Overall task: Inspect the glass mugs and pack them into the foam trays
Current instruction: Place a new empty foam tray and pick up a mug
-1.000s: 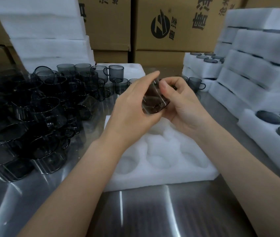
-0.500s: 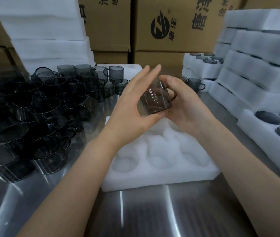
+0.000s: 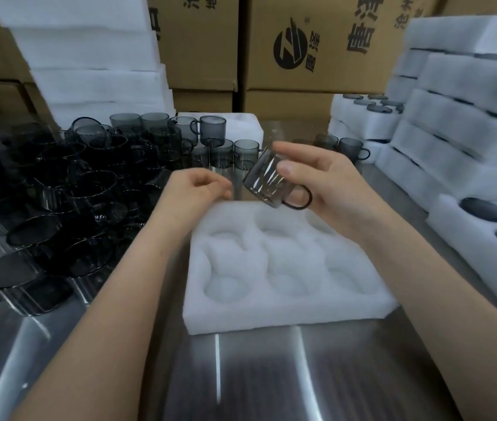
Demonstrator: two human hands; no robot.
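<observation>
The left forearm and right forearm are bare, slim and smooth right to the frame's lower edge. The left hand and right hand are bare too, with slender fingers and a short, plain thumbnail.

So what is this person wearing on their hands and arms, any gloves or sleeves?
Nothing that shows. The left hand and the right hand are bare, with no gloves, and no ring is visible on the fingers in view. The left forearm and right forearm are uncovered up to the picture's edge: no sleeve, watch or bracelet shows.
</observation>
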